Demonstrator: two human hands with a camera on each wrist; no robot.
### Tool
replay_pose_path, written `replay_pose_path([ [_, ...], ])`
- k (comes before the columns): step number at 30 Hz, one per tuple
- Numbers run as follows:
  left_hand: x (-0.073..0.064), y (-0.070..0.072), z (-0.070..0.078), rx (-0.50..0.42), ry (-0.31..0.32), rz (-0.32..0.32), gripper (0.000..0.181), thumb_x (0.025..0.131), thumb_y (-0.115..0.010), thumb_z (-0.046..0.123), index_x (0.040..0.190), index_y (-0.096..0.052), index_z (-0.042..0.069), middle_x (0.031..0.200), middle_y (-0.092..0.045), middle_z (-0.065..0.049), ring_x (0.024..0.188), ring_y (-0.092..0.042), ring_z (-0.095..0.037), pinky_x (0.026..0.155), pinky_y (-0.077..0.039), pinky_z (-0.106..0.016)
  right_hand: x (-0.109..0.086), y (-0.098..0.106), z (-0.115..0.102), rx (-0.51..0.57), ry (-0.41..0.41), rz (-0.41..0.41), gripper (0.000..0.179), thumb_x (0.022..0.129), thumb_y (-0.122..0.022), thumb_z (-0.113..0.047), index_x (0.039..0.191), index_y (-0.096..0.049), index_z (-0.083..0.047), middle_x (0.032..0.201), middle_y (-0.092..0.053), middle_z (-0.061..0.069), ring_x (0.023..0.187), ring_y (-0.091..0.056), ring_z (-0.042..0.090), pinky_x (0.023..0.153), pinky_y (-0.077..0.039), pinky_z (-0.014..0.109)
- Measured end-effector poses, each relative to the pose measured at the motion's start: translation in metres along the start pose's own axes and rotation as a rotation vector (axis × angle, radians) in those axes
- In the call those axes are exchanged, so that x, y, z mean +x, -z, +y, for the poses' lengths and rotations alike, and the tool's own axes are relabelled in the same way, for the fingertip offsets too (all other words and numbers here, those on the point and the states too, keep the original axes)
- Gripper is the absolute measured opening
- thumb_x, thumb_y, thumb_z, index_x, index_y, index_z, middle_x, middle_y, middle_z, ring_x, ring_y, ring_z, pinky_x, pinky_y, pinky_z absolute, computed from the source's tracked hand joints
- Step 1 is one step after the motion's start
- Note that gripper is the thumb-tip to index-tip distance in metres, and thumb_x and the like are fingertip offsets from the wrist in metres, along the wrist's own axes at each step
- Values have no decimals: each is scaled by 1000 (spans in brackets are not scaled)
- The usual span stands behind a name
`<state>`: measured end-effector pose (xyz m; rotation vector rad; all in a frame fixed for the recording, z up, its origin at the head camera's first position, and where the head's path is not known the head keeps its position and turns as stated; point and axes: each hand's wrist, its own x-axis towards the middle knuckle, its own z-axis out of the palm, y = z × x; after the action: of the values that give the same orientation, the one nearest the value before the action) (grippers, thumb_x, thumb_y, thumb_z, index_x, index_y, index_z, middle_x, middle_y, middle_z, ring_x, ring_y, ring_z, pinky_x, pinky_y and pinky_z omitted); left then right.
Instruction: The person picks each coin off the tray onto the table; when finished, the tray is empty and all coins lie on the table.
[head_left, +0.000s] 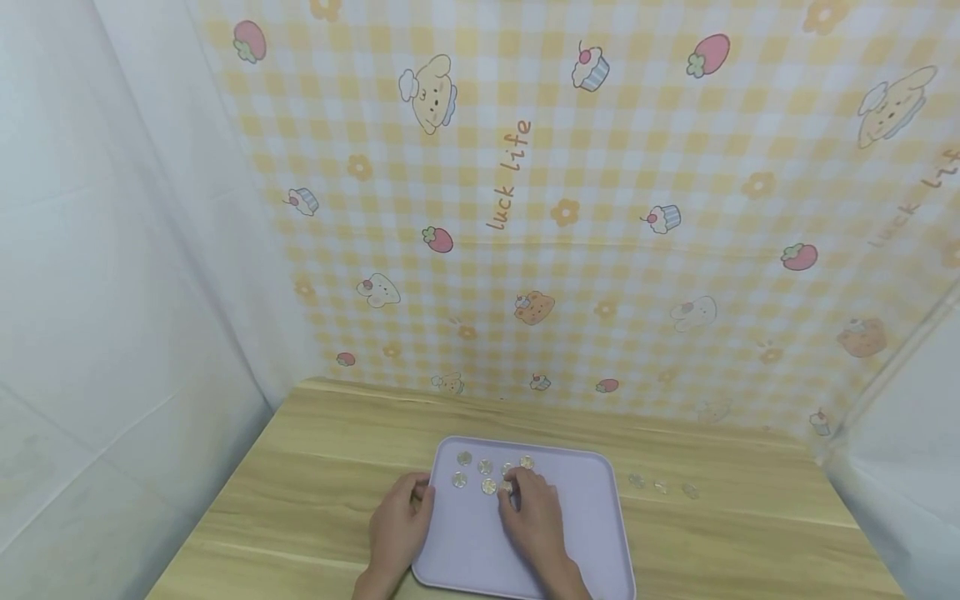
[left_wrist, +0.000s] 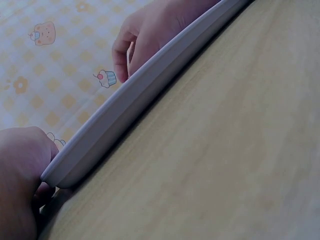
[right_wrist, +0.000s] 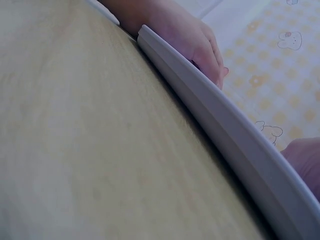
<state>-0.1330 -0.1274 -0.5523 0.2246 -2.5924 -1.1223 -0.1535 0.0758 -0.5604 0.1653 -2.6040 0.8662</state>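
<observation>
A pale purple tray (head_left: 457,546) lies on the table with several shiny round coins (head_left: 485,467) in two rough rows across its far left part. At the tray's left side, my left hand (head_left: 401,518) grips the rim; the left wrist view has its thumb side above the edge and a finger below. My right hand (head_left: 534,512) is over the middle of the tray, thumb and index finger curled down around a coin (head_left: 506,487) at the right end of the nearer row. Its other fingers partly cover the coins behind. In the right wrist view the tray's wall (right_wrist: 210,100) hides the coins.
Three more coins (head_left: 660,486) lie on the wooden table (head_left: 720,542), right of the tray. A yellow checked cloth (head_left: 622,167) with cartoon prints hangs behind the table. White sheets (head_left: 135,292) close off the left and right sides.
</observation>
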Motion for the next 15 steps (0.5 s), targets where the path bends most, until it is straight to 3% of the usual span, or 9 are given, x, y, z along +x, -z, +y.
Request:
replay_pose_path([
  [10, 0, 1, 1, 0, -3, -3, 19, 91, -69, 17, 109, -71, 11, 79, -64, 8, 55, -44, 1, 50, -36, -19, -2, 2, -2, -41, 64, -19, 27, 79, -81, -23, 104, -74, -15, 87, -69, -10, 78, -56, 3, 68, -38, 23],
  [15, -1, 1, 1, 1, -2, 4, 18, 91, -69, 18, 108, -71, 12, 79, -64, 9, 55, -44, 1, 51, -36, -19, -3, 4, -2, -64, 74, -31, 24, 79, -82, -26, 98, -74, -14, 84, -66, -10, 76, -53, 3, 68, -41, 24],
])
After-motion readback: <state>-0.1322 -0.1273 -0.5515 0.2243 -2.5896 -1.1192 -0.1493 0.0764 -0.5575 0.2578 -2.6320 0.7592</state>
